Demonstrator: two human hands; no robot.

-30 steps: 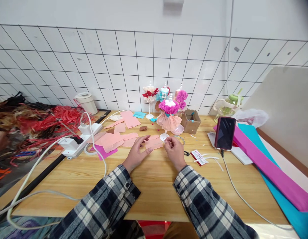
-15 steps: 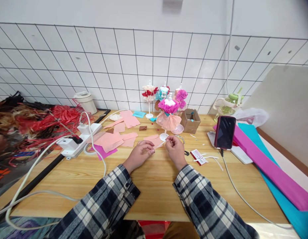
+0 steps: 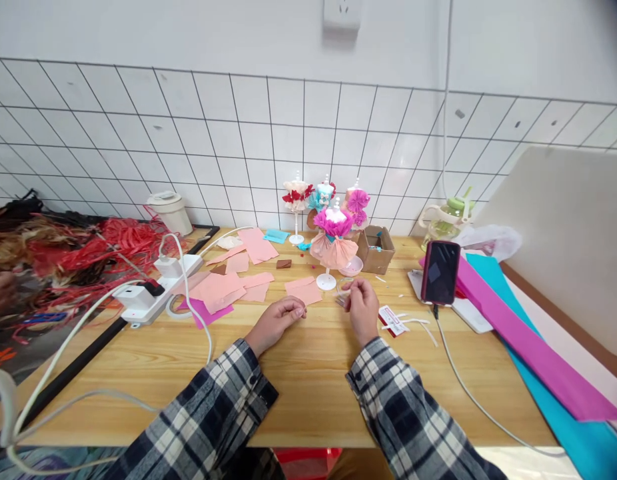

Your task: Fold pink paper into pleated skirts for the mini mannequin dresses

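My left hand point(image 3: 278, 323) is just above the table in front of the dress-form stands. Its thumb and fingers are pressed together; whatever they pinch is too small to make out. To the right, my right hand point(image 3: 362, 308) is closed, fingers curled down near a thin greyish loop point(image 3: 342, 285). Something small shows under its fingertips, but its kind is unclear. Beyond both hands stands a white mini dress form point(image 3: 326, 283) wearing a magenta and peach crepe-paper dress point(image 3: 333, 248). A peach paper piece point(image 3: 303, 291) lies between its base and my left hand.
Behind are several dressed forms point(image 3: 296, 207) and a small cardboard box point(image 3: 377, 250). Peach paper scraps point(image 3: 216, 290) and a power strip point(image 3: 161, 290) with cables lie left. A phone point(image 3: 440, 273), a tag point(image 3: 392, 321) and magenta paper point(image 3: 538, 340) are right. Another person's hand point(image 3: 1, 293) shows far left.
My hands have moved slightly apart. The left fingers have closed together, and the right hand has shifted right and down, covering where a black item lay. The camera view has tilted up a little.
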